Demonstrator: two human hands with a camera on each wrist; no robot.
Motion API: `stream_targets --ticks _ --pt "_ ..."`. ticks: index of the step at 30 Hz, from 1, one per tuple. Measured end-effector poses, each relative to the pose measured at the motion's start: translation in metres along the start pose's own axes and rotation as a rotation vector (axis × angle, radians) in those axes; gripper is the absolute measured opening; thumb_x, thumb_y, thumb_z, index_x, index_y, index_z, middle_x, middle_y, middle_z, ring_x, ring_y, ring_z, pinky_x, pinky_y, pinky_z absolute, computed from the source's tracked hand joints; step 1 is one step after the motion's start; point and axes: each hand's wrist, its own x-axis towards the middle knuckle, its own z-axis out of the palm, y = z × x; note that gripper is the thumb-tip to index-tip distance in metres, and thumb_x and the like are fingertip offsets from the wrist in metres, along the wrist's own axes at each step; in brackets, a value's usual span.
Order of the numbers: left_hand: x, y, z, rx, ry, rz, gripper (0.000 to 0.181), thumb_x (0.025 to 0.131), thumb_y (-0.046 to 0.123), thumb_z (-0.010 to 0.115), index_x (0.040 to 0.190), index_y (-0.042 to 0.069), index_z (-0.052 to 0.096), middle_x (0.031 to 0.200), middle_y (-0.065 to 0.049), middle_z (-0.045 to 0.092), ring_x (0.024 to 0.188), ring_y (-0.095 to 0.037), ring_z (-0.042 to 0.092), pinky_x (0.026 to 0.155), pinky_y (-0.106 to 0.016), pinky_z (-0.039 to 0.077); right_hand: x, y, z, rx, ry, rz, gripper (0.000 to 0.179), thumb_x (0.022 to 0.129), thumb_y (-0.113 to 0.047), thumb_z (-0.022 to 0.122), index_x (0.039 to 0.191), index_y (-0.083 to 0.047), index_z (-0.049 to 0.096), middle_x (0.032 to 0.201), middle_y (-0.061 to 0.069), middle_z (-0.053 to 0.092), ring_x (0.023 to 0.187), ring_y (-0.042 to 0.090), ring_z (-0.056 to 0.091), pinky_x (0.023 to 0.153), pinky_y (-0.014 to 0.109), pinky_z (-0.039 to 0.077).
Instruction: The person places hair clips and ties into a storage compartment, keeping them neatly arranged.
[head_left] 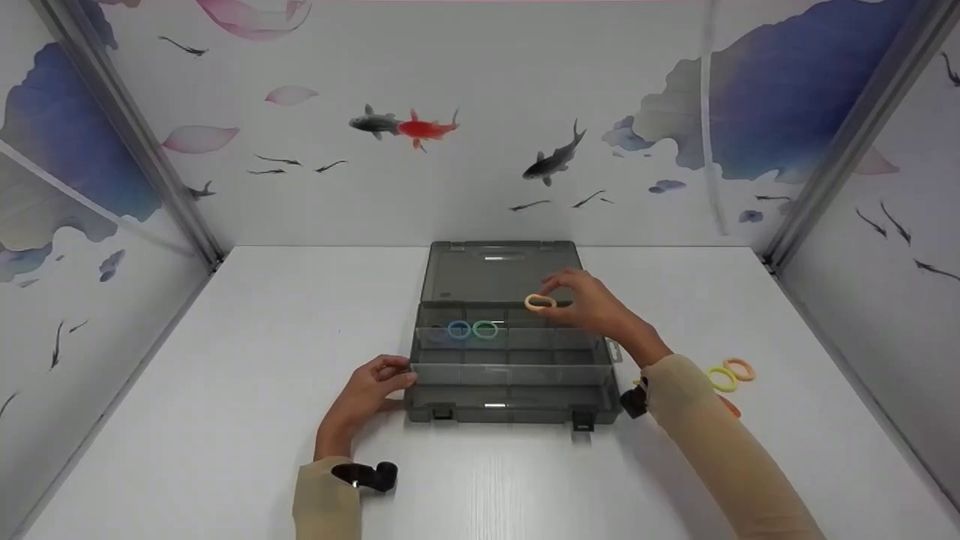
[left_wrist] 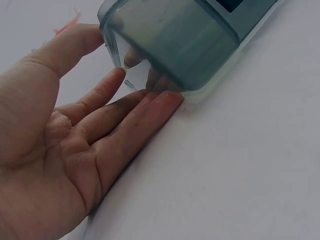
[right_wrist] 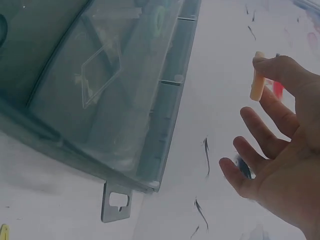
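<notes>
My right hand (head_left: pixel 589 304) pinches a light orange ring (head_left: pixel 528 303) between thumb and index finger, above the back row of a grey see-through divided box (head_left: pixel 495 415). In the right wrist view the ring (right_wrist: pixel 257 82) appears edge-on, the other fingers spread loosely. A blue ring (head_left: pixel 450 330) and a green ring (head_left: pixel 475 330) stand side by side in the back row. At the box's left end is my left hand (head_left: pixel 369 386). The left wrist view has its nearly straight fingers (left_wrist: pixel 135 122) against the end wall, thumb at the upper edge.
The box's lid (head_left: pixel 495 277) lies folded back toward the rear wall. Right of the box, a yellow ring (head_left: pixel 712 379) and an orange ring (head_left: pixel 748 365) lie on the white table (head_left: pixel 225 375); a darker orange piece (head_left: pixel 731 406) is partly hidden by the right sleeve. Printed panels enclose the table.
</notes>
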Motion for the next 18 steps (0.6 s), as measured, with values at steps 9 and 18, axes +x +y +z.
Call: stream_targets --ticks 9,18 --pt "0.001 0.0 0.001 0.02 0.002 0.0 0.051 0.09 0.032 0.076 0.13 0.006 0.059 0.133 -0.013 0.065 0.117 -0.022 0.063 0.093 -0.039 0.056 0.018 0.001 0.007 0.02 -0.091 0.075 0.027 0.09 -0.025 0.076 0.113 -0.01 0.072 0.147 0.015 0.054 0.144 0.04 0.039 0.113 0.06 0.038" --pt "0.001 0.0 0.0 0.023 -0.004 0.002 0.051 0.09 0.032 0.075 0.13 0.006 0.058 0.133 -0.013 0.065 0.117 -0.022 0.062 0.095 -0.04 0.056 0.033 0.005 0.017 0.024 -0.157 0.073 0.025 0.091 -0.024 0.074 0.113 -0.011 0.073 0.142 0.017 0.057 0.14 0.039 0.044 0.112 0.06 0.039"
